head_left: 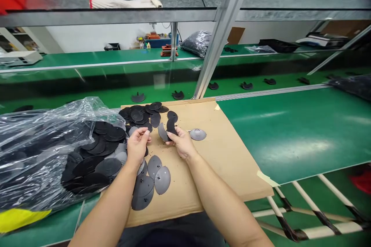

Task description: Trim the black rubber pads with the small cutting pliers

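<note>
My right hand (182, 142) is closed on a dark curved plastic piece (168, 128), pinching it upright over a brown cardboard sheet (223, 162). My left hand (138, 143) is closed just to its left, fingers curled on a small grey part (133, 130) that is mostly hidden. Black round plastic discs (142, 115) lie heaped beyond the hands. Several grey leaf-shaped pieces (153, 179) lie below the left wrist. One grey domed piece (198, 134) sits alone to the right of my right hand.
A clear plastic bag (43, 150) full of dark discs lies open at the left. The green bench (301, 135) stretches right. Behind a metal frame post (220, 34), a green conveyor (261, 79) carries spaced black parts. White gloves (121, 0) rest on the shelf above.
</note>
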### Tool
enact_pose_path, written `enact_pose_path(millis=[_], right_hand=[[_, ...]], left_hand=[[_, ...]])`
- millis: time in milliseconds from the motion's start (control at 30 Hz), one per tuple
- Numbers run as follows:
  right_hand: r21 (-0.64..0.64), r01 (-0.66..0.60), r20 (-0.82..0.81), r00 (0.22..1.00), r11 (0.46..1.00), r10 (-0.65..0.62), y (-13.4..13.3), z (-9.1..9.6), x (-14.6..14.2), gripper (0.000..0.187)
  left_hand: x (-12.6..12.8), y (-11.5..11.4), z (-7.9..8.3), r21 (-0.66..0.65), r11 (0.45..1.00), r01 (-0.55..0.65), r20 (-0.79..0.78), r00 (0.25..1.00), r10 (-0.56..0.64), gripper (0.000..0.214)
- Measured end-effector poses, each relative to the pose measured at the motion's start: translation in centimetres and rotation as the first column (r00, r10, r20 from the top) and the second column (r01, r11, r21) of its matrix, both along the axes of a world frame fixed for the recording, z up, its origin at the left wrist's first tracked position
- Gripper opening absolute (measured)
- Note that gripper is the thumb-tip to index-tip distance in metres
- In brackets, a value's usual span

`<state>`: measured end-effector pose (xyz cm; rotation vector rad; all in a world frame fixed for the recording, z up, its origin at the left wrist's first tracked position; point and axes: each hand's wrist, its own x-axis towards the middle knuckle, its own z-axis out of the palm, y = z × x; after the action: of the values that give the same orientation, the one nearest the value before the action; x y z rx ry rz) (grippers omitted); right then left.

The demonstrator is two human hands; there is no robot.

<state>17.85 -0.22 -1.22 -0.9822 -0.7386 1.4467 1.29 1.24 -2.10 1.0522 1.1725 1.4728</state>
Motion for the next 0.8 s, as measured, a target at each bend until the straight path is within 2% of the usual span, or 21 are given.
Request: enact_pose_path(millis=[167,267,333,433,567,800], right_hand=[[-0.001,-0.001,0.051,0.999,1.0,0.001,-0.26,0.04,-0.31,0.036],[-0.003,-0.05,0.093,0.994,0.999,0.05,-0.46,-0.1,-0.48,0.034],[-0.009,-0.097,0.117,0.988,0.995,0.097,-0.61,-0.14,-0.6,0.035],[-0.012,-0.13,0.105,0.986,0.991,0.13,-0.77,-0.09,-0.7,0.04],[-0.016,-0.088,0.082,0.993,0.996,0.089,-0.74,-0.15,-0.58,0.045],[-0.029,-0.141,0.081,0.986,0.99,0.143,-0.92,0.21,-0.39,0.035]], left_hand=[[0.15,-0.43,0.27,-0.006,0.993,0.117,-0.016,0.993,-0.117,0.041],[0.32,-0.8,0.4,-0.05,0.963,0.265,-0.022,0.964,-0.267,0.054],[0.39,-0.91,0.41,-0.1,0.941,0.323,-0.003,0.946,-0.325,0.057],[0.33,-0.81,0.45,-0.131,0.947,0.295,0.042,0.956,-0.292,0.052],[0.14,-0.58,0.71,-0.129,0.958,0.255,0.095,0.965,-0.244,0.049],[0.15,-0.62,0.83,-0.133,0.956,0.26,0.138,0.96,-0.242,0.048]])
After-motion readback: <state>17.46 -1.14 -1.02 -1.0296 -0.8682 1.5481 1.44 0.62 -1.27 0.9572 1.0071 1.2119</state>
